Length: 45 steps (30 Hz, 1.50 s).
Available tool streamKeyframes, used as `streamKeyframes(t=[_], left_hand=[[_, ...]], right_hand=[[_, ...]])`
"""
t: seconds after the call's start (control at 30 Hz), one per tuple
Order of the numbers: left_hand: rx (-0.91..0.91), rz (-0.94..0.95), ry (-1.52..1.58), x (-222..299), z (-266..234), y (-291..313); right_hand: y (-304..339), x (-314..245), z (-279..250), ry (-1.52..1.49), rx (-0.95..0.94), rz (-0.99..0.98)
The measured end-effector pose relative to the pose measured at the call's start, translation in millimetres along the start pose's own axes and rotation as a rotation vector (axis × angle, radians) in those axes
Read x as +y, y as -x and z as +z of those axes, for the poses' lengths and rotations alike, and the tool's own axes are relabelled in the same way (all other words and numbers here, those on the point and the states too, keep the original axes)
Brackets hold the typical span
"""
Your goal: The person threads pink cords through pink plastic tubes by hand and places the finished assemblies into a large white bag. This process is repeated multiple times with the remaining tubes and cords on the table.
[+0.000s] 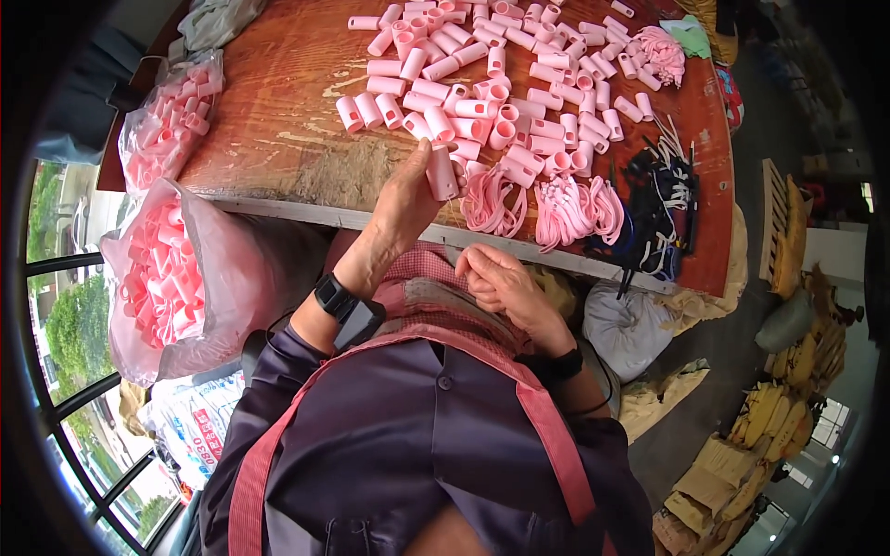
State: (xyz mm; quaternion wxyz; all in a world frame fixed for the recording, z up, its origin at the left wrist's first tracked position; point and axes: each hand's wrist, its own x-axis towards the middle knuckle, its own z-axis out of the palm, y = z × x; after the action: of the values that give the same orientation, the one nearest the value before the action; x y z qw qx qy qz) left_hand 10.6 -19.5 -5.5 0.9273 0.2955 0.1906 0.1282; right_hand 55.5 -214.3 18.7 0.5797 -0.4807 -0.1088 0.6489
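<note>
My left hand (404, 202) is closed around a pink plastic tube (443, 176) with a small hole near its end, just above the table's front edge. My right hand (505, 285) is in front of the table, near my apron, its fingers curled together. Whatever those fingers hold, if anything, is hidden. Past the left hand, many similar pink tubes (448, 67) lie heaped on the worn reddish-brown wooden table (269, 102). Two bundles of pink cord (493, 202) lie along the table's front edge, to the right of the held tube.
To the left, a large clear plastic bag (236, 264) bulges with pink pieces; a smaller filled bag (136, 139) rests on the table corner above it. Dark and white cords (663, 204) lie at the table's right. A white sack (626, 324) sits below that edge. Windows are at left.
</note>
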Motion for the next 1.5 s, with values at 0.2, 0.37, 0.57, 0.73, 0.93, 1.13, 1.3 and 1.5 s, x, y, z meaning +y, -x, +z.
streamKeyframes(t=[0.2, 0.37, 0.57, 0.73, 0.93, 1.13, 1.3, 1.5], left_hand=[[-0.008, 0.011, 0.06, -0.7, -0.1, -0.5], [-0.114, 0.045, 0.031, 2.1, 0.8, 0.9], [-0.205, 0.177, -0.097, 3.1, 5.9, 3.0], [-0.265, 0.154, -0.231, -3.6, 11.3, 7.4], [-0.242, 0.107, -0.518, -13.0, 8.6, 7.6], [-0.082, 0.229, -0.935, -17.8, 27.0, -9.7], [0.093, 0.622, -2.069, -32.5, 14.1, -37.8], [0.088, 0.42, -1.824, -22.4, 3.6, -40.3]], right_hand=[[-0.2, -0.2, -3.5, -0.072, -0.013, -0.003], [-0.6, -0.8, -1.9, -0.145, -0.016, 0.029], [-5.7, 6.2, -2.6, -0.318, -0.092, 0.008], [-14.2, 8.0, -4.0, -0.403, -0.116, -0.075], [-18.1, 4.8, -6.4, -0.323, -0.029, -0.108], [-15.9, -2.6, -28.5, -0.278, 0.108, -0.202], [-20.1, -2.9, -41.3, -0.325, 0.21, -0.257], [-33.7, 11.9, -58.5, -0.441, 0.208, -0.18]])
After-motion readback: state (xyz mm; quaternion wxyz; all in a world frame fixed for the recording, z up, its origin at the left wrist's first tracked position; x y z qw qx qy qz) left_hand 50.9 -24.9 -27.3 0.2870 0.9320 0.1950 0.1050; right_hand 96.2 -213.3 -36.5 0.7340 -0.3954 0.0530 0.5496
